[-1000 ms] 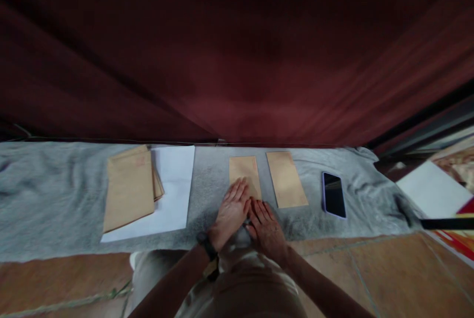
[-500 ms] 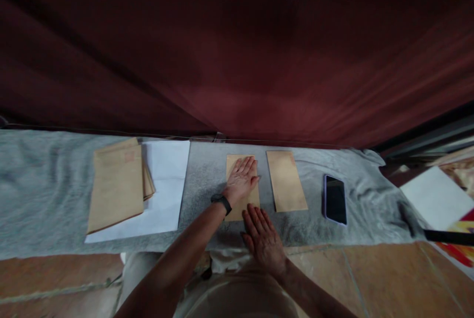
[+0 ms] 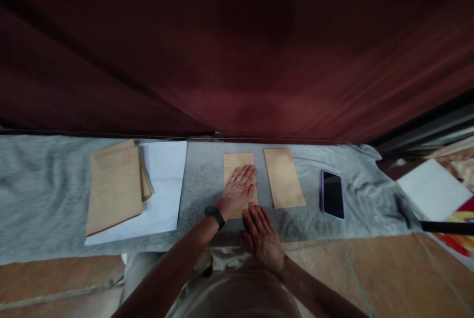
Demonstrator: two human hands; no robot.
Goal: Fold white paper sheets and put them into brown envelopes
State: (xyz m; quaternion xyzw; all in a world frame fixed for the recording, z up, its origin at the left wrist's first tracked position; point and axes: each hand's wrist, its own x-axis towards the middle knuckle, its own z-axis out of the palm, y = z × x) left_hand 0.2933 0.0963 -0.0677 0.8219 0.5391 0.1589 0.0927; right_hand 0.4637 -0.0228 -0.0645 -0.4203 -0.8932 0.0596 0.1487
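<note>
I press my left hand (image 3: 239,190) flat and open on the brown envelope (image 3: 238,165), my empty right hand (image 3: 262,235) flat at its 6 o'clock edge; next comes smoothing it down firmly

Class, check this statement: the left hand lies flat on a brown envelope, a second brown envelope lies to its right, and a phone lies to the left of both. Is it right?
Not quite. The head view shows the left hand flat on an envelope and the second envelope to its right, but the phone lies to the right of both, not the left.
</note>
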